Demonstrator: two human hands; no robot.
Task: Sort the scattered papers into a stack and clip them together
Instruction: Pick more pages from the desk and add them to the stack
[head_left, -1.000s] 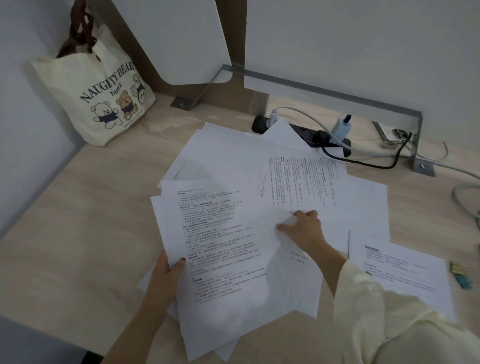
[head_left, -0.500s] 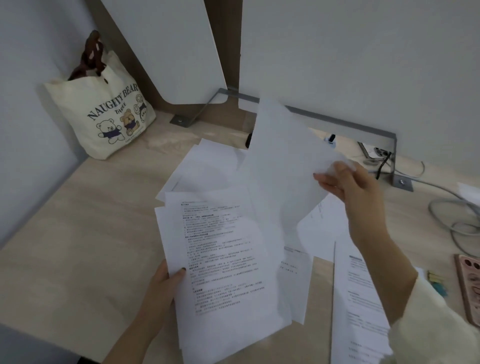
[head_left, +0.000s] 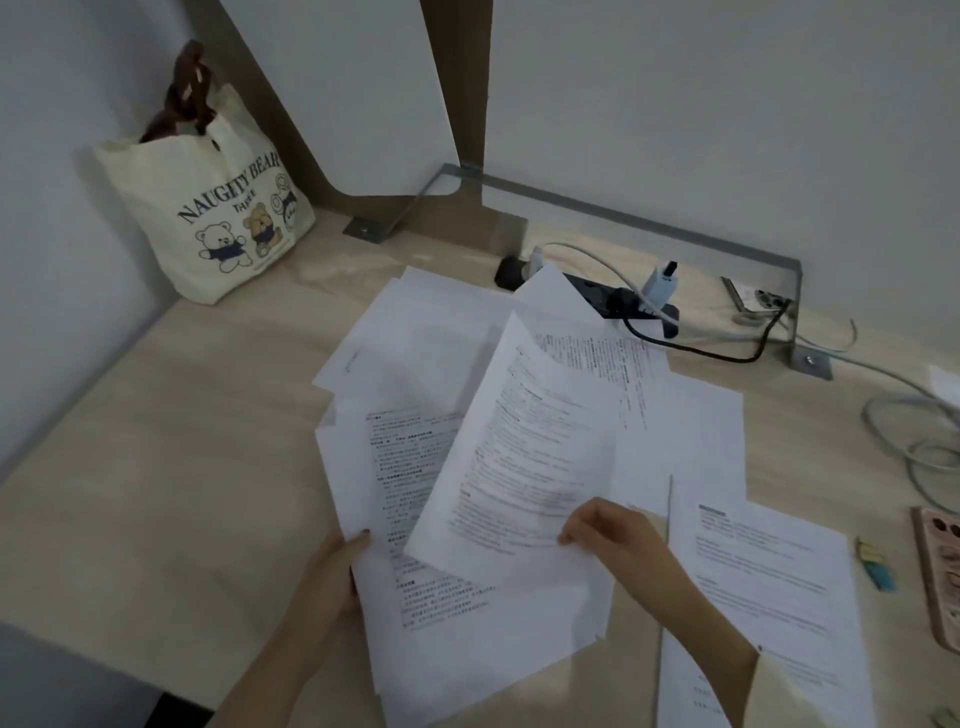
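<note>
Papers (head_left: 680, 441) scattered, two hands each holding some

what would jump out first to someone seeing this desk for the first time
The spread of white papers fanned across the middle of the desk catches the eye first, with the right hand pinching one printed sheet above the pile that the left hand grips at its near-left edge. Next is the cream bear tote standing in the far-left corner, then the power strip and tangled cables along the back wall.
</note>
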